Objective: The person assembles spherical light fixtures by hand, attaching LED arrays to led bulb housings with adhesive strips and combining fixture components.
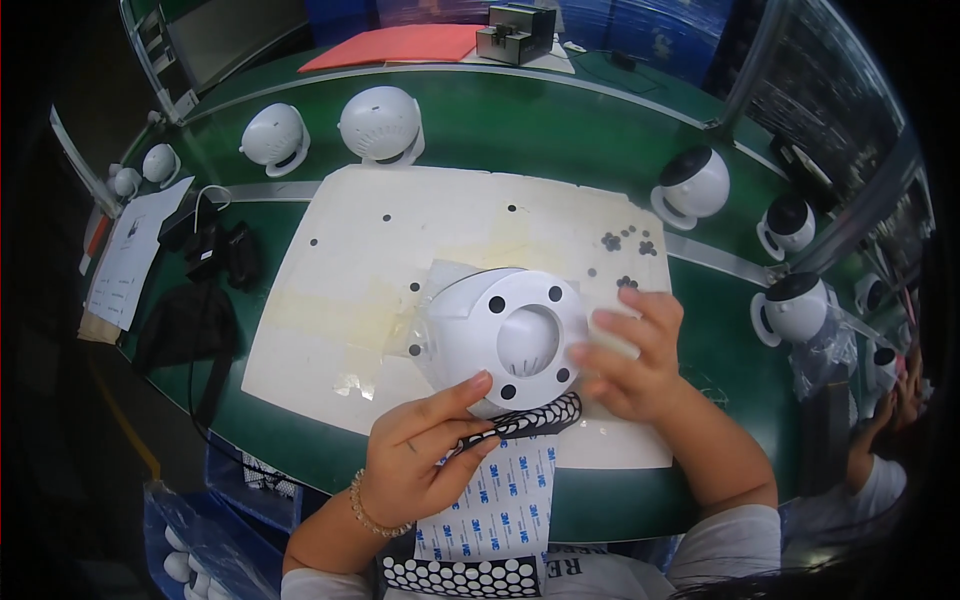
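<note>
Both hands work at the near middle of the white mat (330, 300) on the green bench (560, 130). Left hand (420, 460) pinches a black perforated sticker strip (530, 418) between thumb and forefinger, fingers closed narrow on it, index fingertip touching the near rim of the white dome housing (500, 335). Right hand (630, 350) cups the housing's right side, fingers curled and partly spread, steadying it; whether anything lies under the palm cannot be told. Four black dots already sit around the housing's central recess. Judgement: good practice is to keep the housing pinned firmly, peel one dot cleanly and press it flat and centred on its spot. A backing sheet (495, 500) lies just near of the housing, under the left hand. Finished white units (380, 125) stand along the far edge, with more to the right.
</note>
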